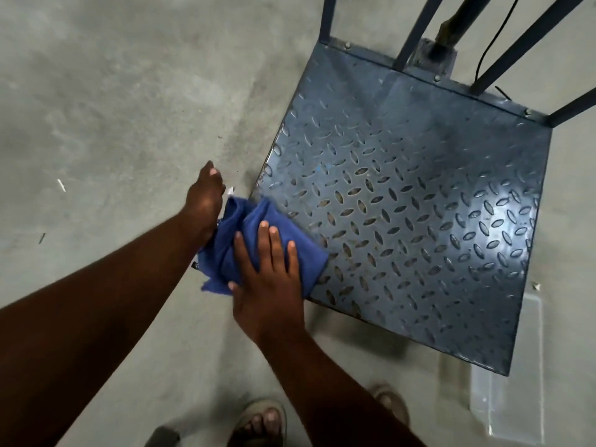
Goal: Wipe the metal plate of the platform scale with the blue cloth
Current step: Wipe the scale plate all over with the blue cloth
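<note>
The right hand [267, 285] presses flat on the blue cloth [258, 243] at the metal plate [419, 204] edge, while the left hand [204, 201] holds its bunched end, fingers hidden.

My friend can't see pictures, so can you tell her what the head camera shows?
A person's two hands hold a blue cloth at the near left edge of a platform scale's metal plate: the right hand lies flat on the cloth, and the left hand touches its left end. The scale stands on a grey concrete floor.
</note>
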Available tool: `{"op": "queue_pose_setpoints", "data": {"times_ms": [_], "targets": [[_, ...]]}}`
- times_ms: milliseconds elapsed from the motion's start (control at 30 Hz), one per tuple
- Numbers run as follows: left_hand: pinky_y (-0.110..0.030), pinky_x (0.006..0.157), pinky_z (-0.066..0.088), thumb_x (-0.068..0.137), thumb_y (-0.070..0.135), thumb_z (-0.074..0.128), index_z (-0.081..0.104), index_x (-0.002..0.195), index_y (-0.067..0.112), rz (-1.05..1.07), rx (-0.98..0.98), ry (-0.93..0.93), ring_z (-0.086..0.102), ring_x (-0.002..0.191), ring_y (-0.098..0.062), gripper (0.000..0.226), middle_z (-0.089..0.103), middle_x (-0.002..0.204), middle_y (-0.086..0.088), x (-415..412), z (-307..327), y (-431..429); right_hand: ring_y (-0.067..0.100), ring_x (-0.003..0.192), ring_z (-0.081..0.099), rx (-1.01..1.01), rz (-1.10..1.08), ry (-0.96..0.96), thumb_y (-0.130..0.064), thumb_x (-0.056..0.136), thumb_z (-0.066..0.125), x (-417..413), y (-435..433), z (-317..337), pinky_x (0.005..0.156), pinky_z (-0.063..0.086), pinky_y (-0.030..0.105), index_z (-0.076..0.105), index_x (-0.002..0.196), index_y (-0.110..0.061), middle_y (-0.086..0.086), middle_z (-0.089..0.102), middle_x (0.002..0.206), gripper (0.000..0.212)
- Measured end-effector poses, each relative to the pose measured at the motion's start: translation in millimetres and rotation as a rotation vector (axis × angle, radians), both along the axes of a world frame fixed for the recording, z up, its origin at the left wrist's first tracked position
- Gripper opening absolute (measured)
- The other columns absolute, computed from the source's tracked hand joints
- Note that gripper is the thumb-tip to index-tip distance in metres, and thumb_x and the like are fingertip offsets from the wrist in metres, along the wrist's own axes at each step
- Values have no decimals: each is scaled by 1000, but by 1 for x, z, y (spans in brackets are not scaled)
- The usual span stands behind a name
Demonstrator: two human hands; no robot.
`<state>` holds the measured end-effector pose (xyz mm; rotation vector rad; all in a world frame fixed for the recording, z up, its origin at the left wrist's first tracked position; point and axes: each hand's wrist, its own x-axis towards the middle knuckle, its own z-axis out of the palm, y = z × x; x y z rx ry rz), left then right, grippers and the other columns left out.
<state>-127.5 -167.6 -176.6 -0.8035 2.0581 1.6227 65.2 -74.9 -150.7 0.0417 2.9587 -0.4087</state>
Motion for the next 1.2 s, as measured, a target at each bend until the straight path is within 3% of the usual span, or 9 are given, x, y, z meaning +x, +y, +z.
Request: {"op": "queue_pose_setpoints", "data": {"times_ms": [133, 300, 433, 567, 667, 800, 900, 1033, 1200], "targets": [[-34, 120, 35, 118, 36, 35, 36, 165, 29, -107, 32, 139, 49, 140, -14, 48, 49, 156, 5, 45, 19, -18, 26, 160, 6, -80, -63, 42, -49, 106, 40, -6, 10, 2, 129, 5, 52, 15, 165, -29, 11, 10, 173, 68], [-51, 120, 42, 115, 41, 43, 53, 152, 33, -268, -137, 256, 55, 140, -8, 39, 57, 150, 12, 112, 4, -47, 32, 156, 23, 72, -220, 154, -56, 105, 32, -82, 64, -6, 126, 15, 52, 31, 162, -25, 16, 27, 168, 65], [-25, 113, 43, 111, 41, 50, 57, 150, 21, -483, -238, 437, 56, 133, -5, 44, 60, 144, 9, 138, 5, -29, 34, 155, 25, 118, -216, 161, -60, 104, 29, -149, 102, -12, 126, 14, 52, 33, 162, -24, 17, 29, 167, 68], [-42, 84, 50, 104, 39, 41, 66, 93, 24, -318, -238, 368, 66, 94, -28, 31, 70, 95, -2, 125, 11, -4, 32, 157, 20, 113, -10, 152, -54, 105, 31, -134, 93, -7, 126, 13, 52, 30, 163, -29, 16, 24, 169, 63], [-43, 81, 47, 93, 40, 35, 57, 75, 23, -194, -268, 215, 68, 96, -39, 32, 73, 96, -20, 105, 17, 12, 27, 156, 23, 31, 282, 178, -44, 102, 41, -85, 77, -1, 126, 15, 51, 35, 160, -33, 9, 28, 169, 59], [-49, 78, 52, 100, 49, 27, 64, 100, 5, -424, -574, 361, 67, 96, -43, 58, 70, 103, -21, 109, 19, 13, 24, 155, 26, 28, 218, 194, -47, 100, 45, -92, 85, -6, 126, 16, 48, 35, 160, -35, 5, 30, 168, 62], [-42, 67, 50, 109, 48, 34, 61, 121, 8, -673, -756, 574, 67, 87, -37, 49, 65, 110, -13, 107, 18, 15, 28, 155, 26, 68, 37, 205, -55, 103, 38, -136, 105, -10, 126, 16, 49, 35, 160, -32, 8, 30, 168, 62], [-46, 90, 55, 108, 45, 37, 41, 157, 2, -785, -815, 554, 66, 114, -37, 65, 55, 148, -18, 98, 21, 24, 32, 156, 22, 122, -144, 170, -59, 103, 28, -202, 143, -14, 127, 11, 51, 30, 163, -30, 14, 26, 169, 66], [-40, 66, 55, 103, 47, 42, 40, 159, 9, -703, -794, 500, 70, 92, -34, 67, 66, 124, -12, 101, 21, 34, 34, 156, 21, 110, -23, 170, -57, 103, 29, -195, 126, -8, 127, 13, 53, 34, 161, -30, 14, 24, 169, 64]]}}
